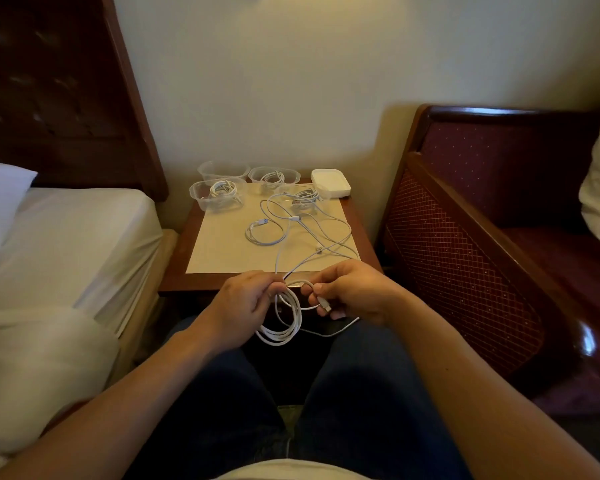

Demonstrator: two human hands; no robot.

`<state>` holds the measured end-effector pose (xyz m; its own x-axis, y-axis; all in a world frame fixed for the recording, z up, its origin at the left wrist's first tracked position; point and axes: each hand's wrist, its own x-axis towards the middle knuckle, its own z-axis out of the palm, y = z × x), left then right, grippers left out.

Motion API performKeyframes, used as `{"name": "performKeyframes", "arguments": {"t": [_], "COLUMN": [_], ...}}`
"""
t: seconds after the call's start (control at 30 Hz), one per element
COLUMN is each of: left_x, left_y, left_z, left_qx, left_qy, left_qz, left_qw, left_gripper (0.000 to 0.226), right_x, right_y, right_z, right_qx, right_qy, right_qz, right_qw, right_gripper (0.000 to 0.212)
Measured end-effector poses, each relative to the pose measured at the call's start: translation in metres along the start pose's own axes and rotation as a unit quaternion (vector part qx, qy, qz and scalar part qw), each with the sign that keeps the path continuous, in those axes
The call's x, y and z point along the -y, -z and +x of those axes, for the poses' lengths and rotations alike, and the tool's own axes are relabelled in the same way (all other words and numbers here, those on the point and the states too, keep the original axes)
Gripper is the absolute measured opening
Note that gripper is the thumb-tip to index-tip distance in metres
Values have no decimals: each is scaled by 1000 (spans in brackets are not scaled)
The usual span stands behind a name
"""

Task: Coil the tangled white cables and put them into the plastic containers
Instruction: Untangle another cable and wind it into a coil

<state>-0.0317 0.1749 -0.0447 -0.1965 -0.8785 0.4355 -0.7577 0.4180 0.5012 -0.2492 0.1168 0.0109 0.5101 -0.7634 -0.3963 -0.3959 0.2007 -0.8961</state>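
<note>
Half-wound white charging cable coil [284, 320] hangs over lap, just before small wooden bedside table [362, 233]. We note left hand [245, 301] pinching coil top, fingers curled round loops. Right hand [347, 294] pinches same cable near its plug end. Uncoiled remainder trails up into loose tangled white cables [302, 226] on cream paper mat [222, 251]. We judge step: winding in progress. Next move calls for feeding slack onto coil, then placing it in empty clear plastic container [222, 169]; three other clear tubs [215, 194] appear filled.
</note>
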Motion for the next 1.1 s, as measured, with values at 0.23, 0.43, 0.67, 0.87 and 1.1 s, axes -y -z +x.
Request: {"name": "performKeyframes", "arguments": {"t": [0.23, 0.43, 0.67, 0.87, 1.1], "left_x": [-5, -17, -29, -21, -18], "left_y": [-4, -10, -7, -1, -7], "left_z": [4, 5, 3, 3, 1], "left_qx": [-41, -49, -19, -41, -44], "left_qy": [31, 94, 107, 115, 98], "left_qz": [34, -43, -107, -89, 5], "left_qw": [998, 993, 988, 989, 994], "left_gripper": [24, 29, 28, 30, 23], "right_x": [8, -4, -14, -18, -13], "right_y": [-22, -35, -27, -24, -27], "right_z": [-12, -6, -4, -11, -16], "right_qx": [36, -111, -66, -57, -78], "right_qy": [-51, 36, 139, 118, 70], "right_qz": [136, 5, -63, -2, 36], "right_qw": [989, 993, 986, 991, 994], "right_gripper": [6, 24, 27, 18, 7]}}
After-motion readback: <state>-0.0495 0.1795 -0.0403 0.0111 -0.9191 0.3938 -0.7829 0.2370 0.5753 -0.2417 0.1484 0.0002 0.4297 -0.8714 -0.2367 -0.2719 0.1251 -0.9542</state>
